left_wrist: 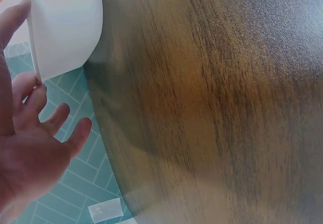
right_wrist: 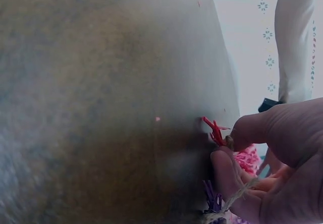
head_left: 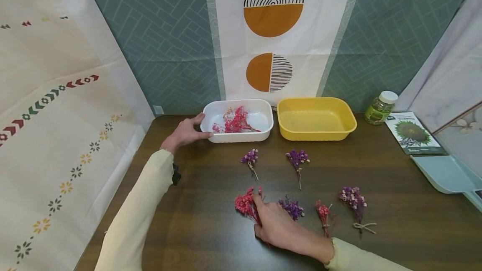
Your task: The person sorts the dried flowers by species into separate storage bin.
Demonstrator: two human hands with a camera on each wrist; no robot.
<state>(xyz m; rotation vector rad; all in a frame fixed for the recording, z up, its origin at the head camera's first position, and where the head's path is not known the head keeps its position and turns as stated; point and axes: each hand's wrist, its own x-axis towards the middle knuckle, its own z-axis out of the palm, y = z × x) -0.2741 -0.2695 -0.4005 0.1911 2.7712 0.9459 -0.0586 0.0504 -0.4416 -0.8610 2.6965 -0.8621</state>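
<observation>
My left hand (head_left: 187,132) holds the left end of a white plastic tub (head_left: 241,138), thumb at the front rim and fingertips at the end; the other fingers spread loosely in the left wrist view. Inside the tub lie pinkish-red dried flowers (head_left: 238,121). Low over the table, my right hand (head_left: 278,226) pinches a bunch of pinkish-red dried flowers (head_left: 245,204) by its stems. Twine (right_wrist: 229,142) shows at the stems between thumb and finger in the right wrist view. A purple bunch (head_left: 291,207) lies right beside the hand, partly hidden by it.
Two small purple bunches (head_left: 249,157) lie before the tubs. A red bunch (head_left: 323,213) and a twine-tied purple bunch (head_left: 353,200) are at the right. Beyond stand a yellow tub (head_left: 318,136), a white-lidded jar (head_left: 380,110), a seed packet (head_left: 413,133) and a pale blue dustpan (head_left: 446,172).
</observation>
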